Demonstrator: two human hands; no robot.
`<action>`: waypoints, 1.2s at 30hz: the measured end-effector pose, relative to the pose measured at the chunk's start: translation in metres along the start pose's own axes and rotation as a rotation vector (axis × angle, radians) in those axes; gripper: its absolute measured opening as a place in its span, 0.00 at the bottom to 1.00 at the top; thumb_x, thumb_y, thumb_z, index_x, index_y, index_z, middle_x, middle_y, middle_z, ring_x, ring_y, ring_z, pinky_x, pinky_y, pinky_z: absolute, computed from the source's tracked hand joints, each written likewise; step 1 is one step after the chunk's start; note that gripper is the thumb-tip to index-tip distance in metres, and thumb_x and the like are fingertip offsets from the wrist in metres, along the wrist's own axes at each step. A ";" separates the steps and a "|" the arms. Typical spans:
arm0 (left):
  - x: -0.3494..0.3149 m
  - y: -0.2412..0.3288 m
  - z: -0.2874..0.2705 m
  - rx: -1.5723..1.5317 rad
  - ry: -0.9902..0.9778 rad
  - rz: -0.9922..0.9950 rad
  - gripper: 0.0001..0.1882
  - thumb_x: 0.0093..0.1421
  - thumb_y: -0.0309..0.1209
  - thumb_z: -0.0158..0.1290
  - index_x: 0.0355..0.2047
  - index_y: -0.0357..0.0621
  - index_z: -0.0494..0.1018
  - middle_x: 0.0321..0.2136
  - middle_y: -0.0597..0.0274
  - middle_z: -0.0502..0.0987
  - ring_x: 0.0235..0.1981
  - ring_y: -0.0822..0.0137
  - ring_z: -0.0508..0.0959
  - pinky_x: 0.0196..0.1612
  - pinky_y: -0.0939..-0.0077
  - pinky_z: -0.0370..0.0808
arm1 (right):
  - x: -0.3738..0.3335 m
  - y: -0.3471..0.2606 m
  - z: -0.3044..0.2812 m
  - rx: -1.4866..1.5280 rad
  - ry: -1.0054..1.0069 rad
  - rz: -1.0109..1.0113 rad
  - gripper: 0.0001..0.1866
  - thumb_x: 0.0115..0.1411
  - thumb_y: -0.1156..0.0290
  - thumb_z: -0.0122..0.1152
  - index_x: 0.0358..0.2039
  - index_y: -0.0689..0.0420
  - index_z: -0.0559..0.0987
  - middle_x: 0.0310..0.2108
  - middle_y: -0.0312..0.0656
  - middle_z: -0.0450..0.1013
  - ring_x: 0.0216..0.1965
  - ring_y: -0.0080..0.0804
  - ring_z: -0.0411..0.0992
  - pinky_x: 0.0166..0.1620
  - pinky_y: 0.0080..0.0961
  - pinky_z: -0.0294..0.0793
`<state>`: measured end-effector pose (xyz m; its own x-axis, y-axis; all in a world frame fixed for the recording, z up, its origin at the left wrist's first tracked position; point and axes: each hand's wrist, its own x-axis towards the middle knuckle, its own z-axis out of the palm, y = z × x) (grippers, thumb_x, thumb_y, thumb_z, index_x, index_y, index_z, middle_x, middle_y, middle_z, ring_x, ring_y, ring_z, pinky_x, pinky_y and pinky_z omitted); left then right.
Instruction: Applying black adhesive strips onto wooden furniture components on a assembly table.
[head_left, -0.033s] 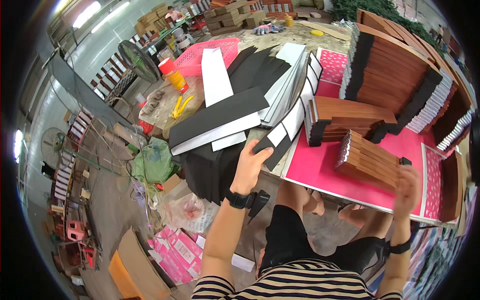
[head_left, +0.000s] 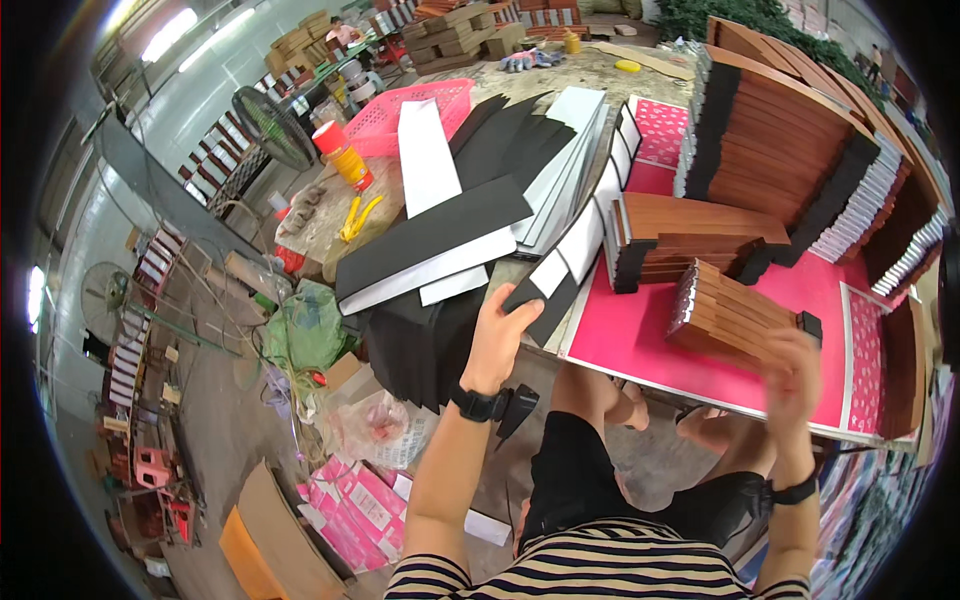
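With our left hand (head_left: 495, 335) we pinch the near end of a black strip with white rectangular patches (head_left: 549, 272), thumb on its upper face. The strip is at the table's front edge and runs away from us, curving up between pale sheets (head_left: 578, 112) on its left and brown slat stacks on its right. Our right hand (head_left: 792, 375) is blurred near the right end of a short slat stack (head_left: 728, 308) with a small black piece (head_left: 808, 325) at that end; we cannot tell whether the fingers grip anything. Beneath this stack we see a pink covering (head_left: 630, 335), with a medium slat stack (head_left: 695, 225) and a tall slat stack (head_left: 790, 140) standing farther back. Left of the strip, a black sheet (head_left: 430, 235) lies aslant over white ones, above a black bundle (head_left: 415, 345) at the table's edge. Beyond them are a pink plastic basket (head_left: 362, 132), a red-capped orange bottle (head_left: 345, 162) and a yellow-handled tool (head_left: 358, 217). Farther left stands a fan (head_left: 270, 125).
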<state>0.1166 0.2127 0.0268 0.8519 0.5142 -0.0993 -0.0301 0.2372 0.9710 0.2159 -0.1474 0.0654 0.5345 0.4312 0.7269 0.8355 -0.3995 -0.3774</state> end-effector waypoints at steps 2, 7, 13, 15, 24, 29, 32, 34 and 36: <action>-0.013 0.004 0.008 0.012 0.071 0.060 0.12 0.60 0.24 0.57 0.41 0.31 0.72 0.30 0.68 0.76 0.31 0.79 0.73 0.33 0.84 0.69 | 0.023 -0.034 0.041 0.133 -0.138 -0.071 0.14 0.50 0.80 0.68 0.39 0.55 0.80 0.42 0.43 0.77 0.42 0.44 0.76 0.43 0.36 0.77; -0.019 -0.001 0.023 0.450 -0.041 0.309 0.03 0.60 0.23 0.54 0.33 0.37 0.72 0.23 0.74 0.64 0.25 0.82 0.62 0.26 0.81 0.61 | 0.058 -0.051 0.121 0.123 -0.222 -0.311 0.20 0.50 0.75 0.60 0.47 0.56 0.79 0.50 0.43 0.73 0.52 0.43 0.71 0.51 0.38 0.74; -0.019 -0.013 0.010 0.019 -0.018 0.140 0.12 0.61 0.24 0.53 0.45 0.32 0.74 0.33 0.67 0.77 0.32 0.78 0.74 0.34 0.84 0.71 | 0.064 -0.047 0.178 0.100 -0.202 -0.413 0.16 0.55 0.68 0.54 0.43 0.59 0.79 0.48 0.39 0.72 0.51 0.35 0.70 0.51 0.32 0.70; -0.021 -0.014 0.007 -0.185 -0.014 0.153 0.13 0.61 0.22 0.52 0.46 0.31 0.73 0.37 0.61 0.79 0.36 0.71 0.78 0.40 0.77 0.76 | 0.065 -0.049 0.183 0.105 -0.124 -0.444 0.13 0.55 0.68 0.54 0.39 0.58 0.79 0.44 0.39 0.73 0.49 0.34 0.70 0.49 0.30 0.70; -0.012 -0.017 0.004 0.150 0.111 0.177 0.16 0.63 0.22 0.49 0.51 0.31 0.67 0.48 0.50 0.76 0.47 0.60 0.79 0.52 0.69 0.74 | 0.064 -0.051 0.163 0.244 -0.112 -0.301 0.10 0.56 0.70 0.58 0.38 0.58 0.74 0.39 0.43 0.72 0.41 0.40 0.73 0.41 0.34 0.75; -0.031 -0.010 0.037 0.810 0.355 0.827 0.25 0.62 0.24 0.52 0.59 0.32 0.60 0.65 0.36 0.57 0.67 0.45 0.59 0.66 0.53 0.59 | 0.049 -0.049 0.086 0.405 -0.108 0.050 0.17 0.56 0.74 0.65 0.46 0.59 0.75 0.35 0.44 0.74 0.38 0.45 0.75 0.38 0.34 0.77; -0.046 -0.005 0.069 0.975 0.165 1.140 0.24 0.61 0.24 0.53 0.57 0.32 0.63 0.64 0.37 0.61 0.66 0.41 0.61 0.65 0.50 0.59 | 0.027 -0.017 0.024 0.322 -0.145 0.039 0.23 0.50 0.83 0.67 0.49 0.57 0.78 0.36 0.45 0.76 0.37 0.42 0.76 0.37 0.32 0.77; -0.054 -0.003 0.102 1.013 -0.122 1.120 0.21 0.59 0.26 0.55 0.52 0.35 0.68 0.58 0.39 0.67 0.62 0.41 0.66 0.65 0.47 0.59 | 0.011 0.003 -0.013 0.224 -0.138 0.104 0.24 0.50 0.84 0.67 0.50 0.56 0.79 0.38 0.45 0.75 0.39 0.40 0.76 0.39 0.31 0.78; -0.056 -0.009 0.142 0.927 -0.358 1.111 0.22 0.55 0.26 0.57 0.51 0.41 0.71 0.56 0.48 0.72 0.60 0.47 0.69 0.64 0.48 0.60 | -0.003 0.024 -0.037 0.189 -0.079 0.200 0.25 0.51 0.85 0.66 0.50 0.55 0.79 0.40 0.44 0.73 0.40 0.38 0.76 0.41 0.30 0.78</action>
<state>0.1436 0.0647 0.0551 0.7015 -0.1809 0.6893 -0.5157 -0.7965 0.3158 0.2294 -0.1886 0.0753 0.6933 0.4236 0.5830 0.7173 -0.3285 -0.6145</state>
